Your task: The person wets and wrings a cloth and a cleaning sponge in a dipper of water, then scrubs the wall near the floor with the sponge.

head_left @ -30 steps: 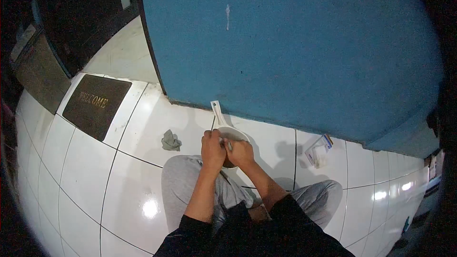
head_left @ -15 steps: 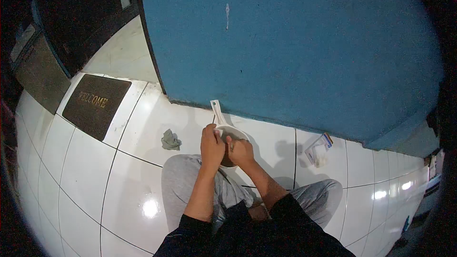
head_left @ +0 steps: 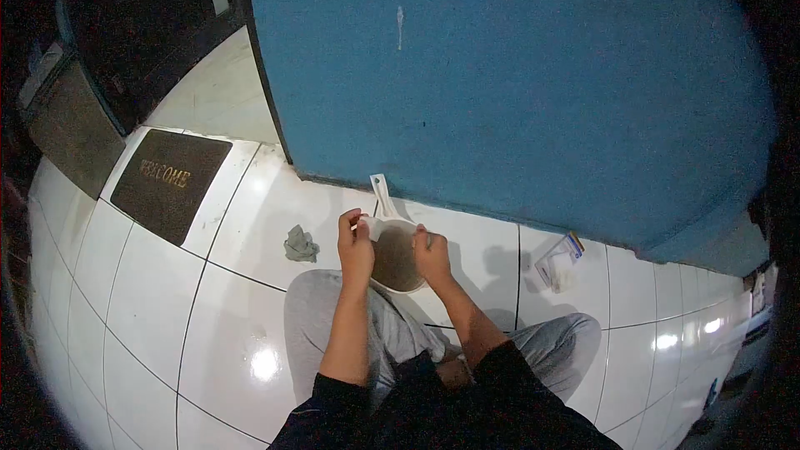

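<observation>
White dipper (head_left: 393, 222), apparently for steadiness, is flanked by left hand (head_left: 356, 243) at nine o'clock, right hand (head_left: 431, 257) at three (fingers curled; grasp cannot be told).

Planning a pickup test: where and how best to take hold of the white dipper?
Probably by the handle, from above: it is slim, juts from the bowl toward the blue wall, and its end is clear of the left hand and right hand.

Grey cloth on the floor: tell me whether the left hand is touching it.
Apart: the head view shows a strip of white tile between the left hand and the grey cloth.
</observation>
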The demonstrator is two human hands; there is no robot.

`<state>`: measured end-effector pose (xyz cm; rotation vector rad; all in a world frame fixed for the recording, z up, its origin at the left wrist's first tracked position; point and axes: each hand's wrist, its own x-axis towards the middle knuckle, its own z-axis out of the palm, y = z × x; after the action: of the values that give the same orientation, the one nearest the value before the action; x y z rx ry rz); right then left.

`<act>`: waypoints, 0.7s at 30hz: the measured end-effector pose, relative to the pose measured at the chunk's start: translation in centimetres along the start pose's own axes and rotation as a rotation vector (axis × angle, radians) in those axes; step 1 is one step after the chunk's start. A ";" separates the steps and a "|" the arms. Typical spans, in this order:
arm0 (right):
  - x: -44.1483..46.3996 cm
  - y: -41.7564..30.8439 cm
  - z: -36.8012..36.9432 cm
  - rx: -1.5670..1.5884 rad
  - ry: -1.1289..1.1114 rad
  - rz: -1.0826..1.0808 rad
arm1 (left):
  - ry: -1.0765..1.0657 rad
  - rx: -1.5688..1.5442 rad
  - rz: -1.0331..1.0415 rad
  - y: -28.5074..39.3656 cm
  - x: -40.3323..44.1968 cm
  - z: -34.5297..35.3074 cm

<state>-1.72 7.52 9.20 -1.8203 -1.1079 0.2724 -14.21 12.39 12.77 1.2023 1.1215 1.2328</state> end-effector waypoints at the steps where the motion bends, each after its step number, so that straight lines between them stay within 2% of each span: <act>1: 0.1 0.1 -0.3 0.001 -0.001 0.000 | -0.008 -0.089 -0.044 -0.6 0.3 -0.1; 3: 0.5 -0.1 -1.0 0.159 -0.181 0.308 | -0.016 -0.178 -0.088 -1.5 0.7 -0.2; 6: 0.7 -0.7 -1.5 0.226 -0.137 0.332 | -0.021 -0.196 -0.083 -1.9 0.9 -0.1; 8: 0.9 0.6 -0.5 0.315 -0.094 0.321 | -0.071 -0.506 -0.228 -1.1 0.8 -0.2; 9: 0.9 0.8 -0.2 0.404 -0.049 0.309 | -0.071 -0.506 -0.229 -0.8 0.8 -0.3; 11: 0.8 1.2 0.1 0.371 -0.041 0.275 | -0.126 -0.692 -0.434 -0.4 0.8 -0.3; 16: 0.6 2.4 0.6 0.323 -0.095 0.256 | -0.175 -0.661 -0.424 -1.1 1.0 -0.1; 17: 0.7 4.0 1.7 0.264 -0.065 0.117 | -0.174 -0.628 -0.418 -1.0 1.0 -0.1; 19: 0.4 2.8 1.3 0.211 -0.036 -0.016 | -0.158 -0.587 -0.396 -0.9 1.0 -0.3; 21: -0.1 -0.6 -1.6 -0.126 -0.225 -0.199 | -0.142 -0.545 -0.383 -1.2 0.8 -0.5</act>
<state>-1.15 6.58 10.49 -1.8035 -1.4825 0.3007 -14.55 13.29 11.54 0.6159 0.7889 1.0420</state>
